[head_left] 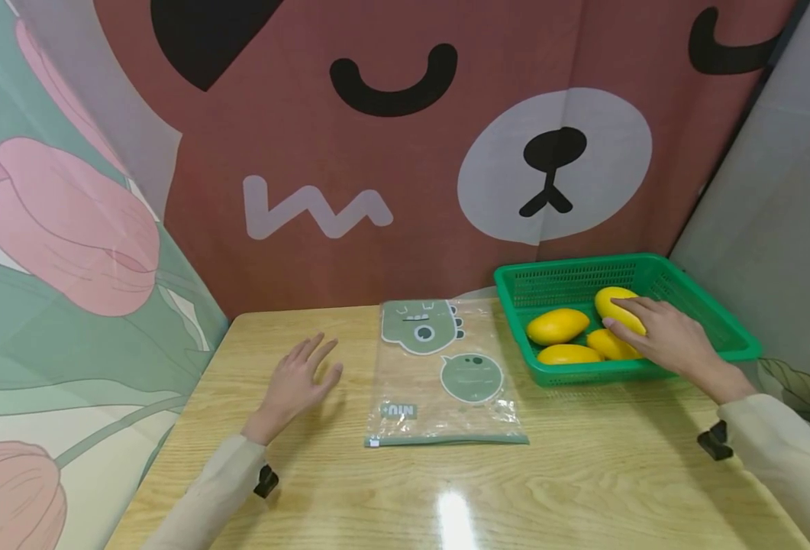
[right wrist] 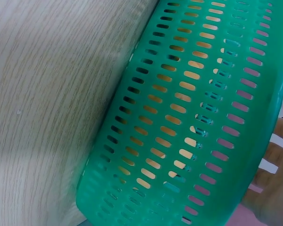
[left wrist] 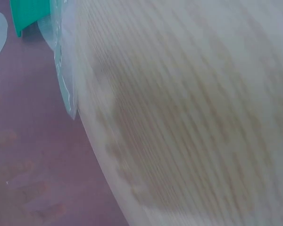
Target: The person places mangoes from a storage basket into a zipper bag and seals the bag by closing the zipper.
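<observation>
My right hand [head_left: 672,340] reaches over the green basket [head_left: 721,321] and grips a yellow mango [head_left: 611,298], thumb along its near side and fingers over its far side. Around it in the basket lie more mangoes, one on the left [head_left: 557,326], one at the front [head_left: 569,354] and one under the hand [head_left: 611,345]. The right wrist view shows the basket's slotted wall [right wrist: 179,108], with part of the hand [right wrist: 273,188] behind its rim. My left hand [head_left: 298,386] hovers over the table, fingers spread and holding nothing, left of a clear zip bag [head_left: 411,382].
The bag lies flat on the wooden table [head_left: 322,496], its green zip edge towards me, with green cartoon prints. Behind the table hangs a reddish-brown cloth [head_left: 295,267] with a bear face. A flower-patterned cloth [head_left: 68,229] hangs on the left.
</observation>
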The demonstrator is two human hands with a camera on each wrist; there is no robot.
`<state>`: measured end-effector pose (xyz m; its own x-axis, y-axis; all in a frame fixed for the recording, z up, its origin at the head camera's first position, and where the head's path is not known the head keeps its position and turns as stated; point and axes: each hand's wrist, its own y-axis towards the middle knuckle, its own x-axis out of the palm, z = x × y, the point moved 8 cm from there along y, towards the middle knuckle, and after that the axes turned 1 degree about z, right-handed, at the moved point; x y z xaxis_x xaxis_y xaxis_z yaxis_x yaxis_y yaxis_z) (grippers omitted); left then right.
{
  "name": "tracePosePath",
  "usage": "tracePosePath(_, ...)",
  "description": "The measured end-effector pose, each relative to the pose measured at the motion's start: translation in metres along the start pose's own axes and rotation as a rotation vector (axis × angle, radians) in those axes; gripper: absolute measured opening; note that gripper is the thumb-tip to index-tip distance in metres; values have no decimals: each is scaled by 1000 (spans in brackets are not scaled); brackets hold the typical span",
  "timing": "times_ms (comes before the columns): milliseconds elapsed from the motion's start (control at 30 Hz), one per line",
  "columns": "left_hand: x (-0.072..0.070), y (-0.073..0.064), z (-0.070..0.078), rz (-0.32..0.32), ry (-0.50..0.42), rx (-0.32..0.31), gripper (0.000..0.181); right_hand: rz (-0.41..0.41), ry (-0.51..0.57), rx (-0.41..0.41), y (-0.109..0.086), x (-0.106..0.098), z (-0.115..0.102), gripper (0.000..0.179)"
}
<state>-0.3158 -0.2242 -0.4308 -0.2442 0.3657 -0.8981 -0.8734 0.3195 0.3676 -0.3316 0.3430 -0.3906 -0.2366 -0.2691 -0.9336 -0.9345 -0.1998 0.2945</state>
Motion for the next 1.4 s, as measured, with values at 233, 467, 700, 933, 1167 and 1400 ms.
tracePosePath(233, 0, -2, 5, 19, -21, 21, 55, -7, -16, -8, 1, 1, 0, 63)
tracePosePath(467, -1, -2, 10, 38, -34, 38, 52, -7, -22, -27, 2, 2, 1, 61)
tracePosePath(700, -1, -3, 13, 39, -31, 42, 50, -29, -17, -40, 4, 3, 2, 59)
tracePosePath(933, 1, -3, 14, 46, -29, 43, 49, -63, -6, -38, 6, 6, 2, 58)
tracePosePath(1167, 4, -2, 17, 48, -45, 58, 49, -78, 5, -44, 6, 9, 3, 57)
tracePosePath(1400, 4, -2, 23, 47, -53, 71, 47, -101, 0, -54, 8, 10, 4, 56)
